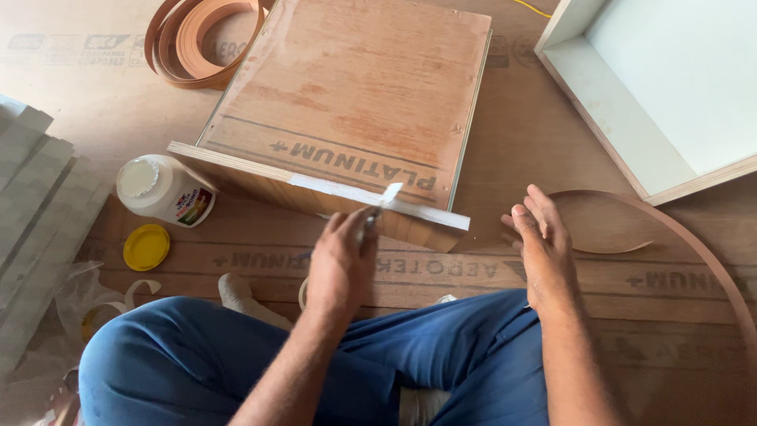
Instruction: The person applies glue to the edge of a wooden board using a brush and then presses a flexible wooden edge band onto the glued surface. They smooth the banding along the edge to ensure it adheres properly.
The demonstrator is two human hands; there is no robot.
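A plywood drawer box [355, 87] lies bottom-up on the floor in front of my crossed legs. Its near edge [418, 211] carries a streak of white glue. My left hand [339, 264] is shut on a small spreader [389, 195] whose white tip rests on that glued edge near its middle. My right hand [544, 252] hovers open, fingers apart, just right of the box's near corner and holds nothing.
An open white glue jar [162, 189] and its yellow lid [146, 247] sit at the left. A roll of brown edge band [201, 39] lies behind it. A white-lined drawer [670, 87] stands at the right, a curved brown strip [714, 264] below it. Grey strips [31, 205] are stacked far left.
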